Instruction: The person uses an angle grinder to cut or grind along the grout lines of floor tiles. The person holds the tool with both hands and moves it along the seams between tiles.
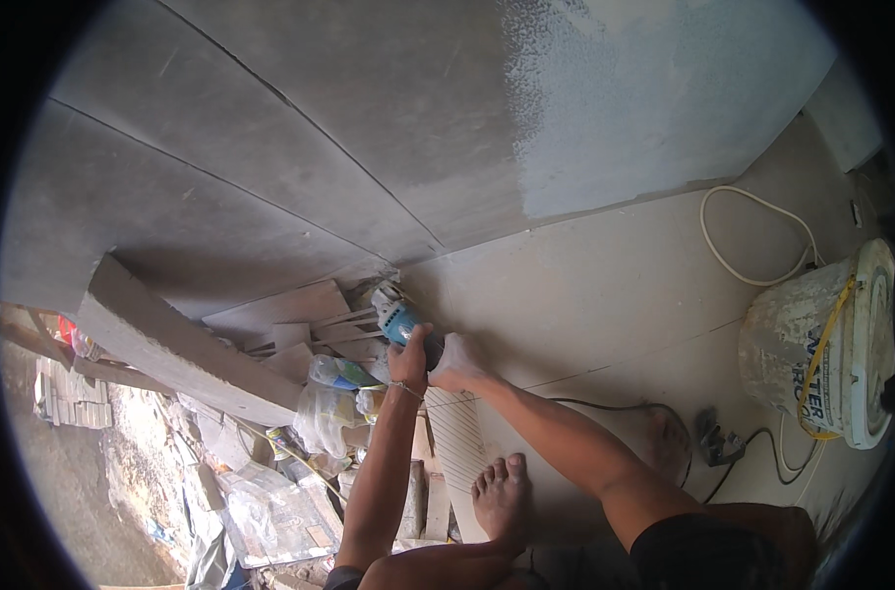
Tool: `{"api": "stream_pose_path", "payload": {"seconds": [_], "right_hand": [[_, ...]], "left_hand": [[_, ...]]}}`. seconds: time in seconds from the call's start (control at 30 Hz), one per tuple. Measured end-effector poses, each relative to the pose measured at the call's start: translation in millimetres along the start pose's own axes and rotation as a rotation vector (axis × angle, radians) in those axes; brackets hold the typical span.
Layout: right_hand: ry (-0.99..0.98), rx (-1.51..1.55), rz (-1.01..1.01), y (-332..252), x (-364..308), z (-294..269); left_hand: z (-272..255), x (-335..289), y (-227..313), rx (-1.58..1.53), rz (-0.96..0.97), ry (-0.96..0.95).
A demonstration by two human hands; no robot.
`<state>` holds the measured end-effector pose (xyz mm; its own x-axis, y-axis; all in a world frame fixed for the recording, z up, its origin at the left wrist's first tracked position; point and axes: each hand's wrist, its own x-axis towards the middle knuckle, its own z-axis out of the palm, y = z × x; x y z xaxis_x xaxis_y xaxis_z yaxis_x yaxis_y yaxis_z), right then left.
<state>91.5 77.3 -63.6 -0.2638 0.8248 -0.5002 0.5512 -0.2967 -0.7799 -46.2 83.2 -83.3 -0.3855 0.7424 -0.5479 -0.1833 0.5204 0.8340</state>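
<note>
A teal angle grinder (pixel 397 319) is held low by both hands, its metal head angled toward the foot of the grey wall (pixel 300 157). My left hand (pixel 408 362) is wrapped round its body, a thin bracelet at the wrist. Just to the right, my right hand (pixel 455 366) is closed at the dark rear end of the tool. The grinder's disc is too small and blurred to make out. Thin tile offcuts (pixel 295 302) lie close on the left of the grinder head.
A concrete ledge (pixel 187 344) drops to rubble at lower left. Plastic bags (pixel 328 418) lie below the offcuts. My bare foot (pixel 502 497) rests near a ribbed tile (pixel 454 438). At right lie a stained bucket (pixel 782 334), a pale cable (pixel 728 261) and a black plug block (pixel 718 442).
</note>
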Motion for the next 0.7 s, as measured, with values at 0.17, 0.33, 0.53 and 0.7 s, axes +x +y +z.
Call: {"api": "stream_pose_path", "payload": {"seconds": [0.17, 0.33, 0.53, 0.7], "right_hand": [[0.003, -0.020, 0.011, -2, 1, 0], [-0.009, -0.046, 0.015, -8, -4, -6], [-0.011, -0.042, 0.032, -13, -4, -9], [-0.025, -0.055, 0.053, -12, 0, -7]], "left_hand": [[-2, 4, -2, 0.016, 0.003, -0.004], [-2, 4, 0, 0.036, -0.003, 0.001], [0, 3, 5, 0.018, -0.024, 0.019], [1, -1, 12, -0.004, -0.030, -0.008]]}}
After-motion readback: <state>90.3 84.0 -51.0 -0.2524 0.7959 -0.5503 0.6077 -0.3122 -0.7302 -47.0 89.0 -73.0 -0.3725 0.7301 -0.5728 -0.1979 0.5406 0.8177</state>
